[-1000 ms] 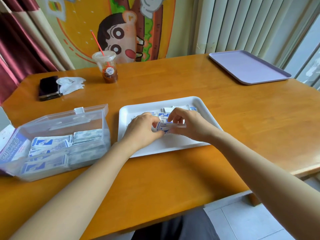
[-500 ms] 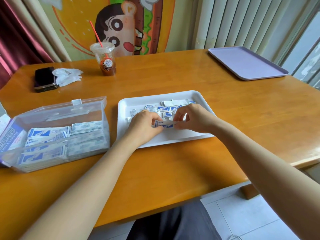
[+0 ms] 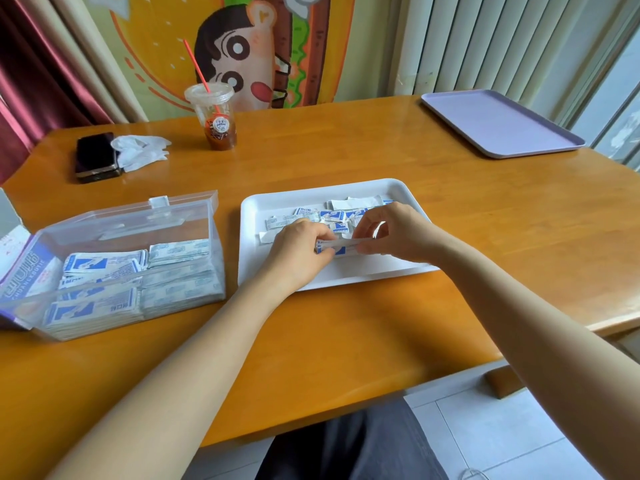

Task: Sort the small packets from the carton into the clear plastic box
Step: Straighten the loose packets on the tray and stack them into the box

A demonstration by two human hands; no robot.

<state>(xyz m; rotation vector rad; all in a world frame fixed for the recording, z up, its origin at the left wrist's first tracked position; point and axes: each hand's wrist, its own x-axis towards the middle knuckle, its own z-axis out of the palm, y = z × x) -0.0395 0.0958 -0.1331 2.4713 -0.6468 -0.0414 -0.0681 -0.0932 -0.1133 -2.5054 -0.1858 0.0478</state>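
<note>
Both hands are together over the shallow white plastic tray (image 3: 277, 202): left hand (image 3: 299, 250) and right hand (image 3: 398, 237) pinch opposite ends of a thin stack of blue-and-white paper packets (image 3: 341, 247), fingers hiding its ends, print too small to read. Loose packets (image 3: 332, 214) lie scattered just beyond the knuckles. Left of the left hand, the clear plastic box (image 3: 114, 233) holds flat packet rows; beyond it the purple-and-white carton (image 3: 20, 275) is cut off, lettering blurred.
</note>
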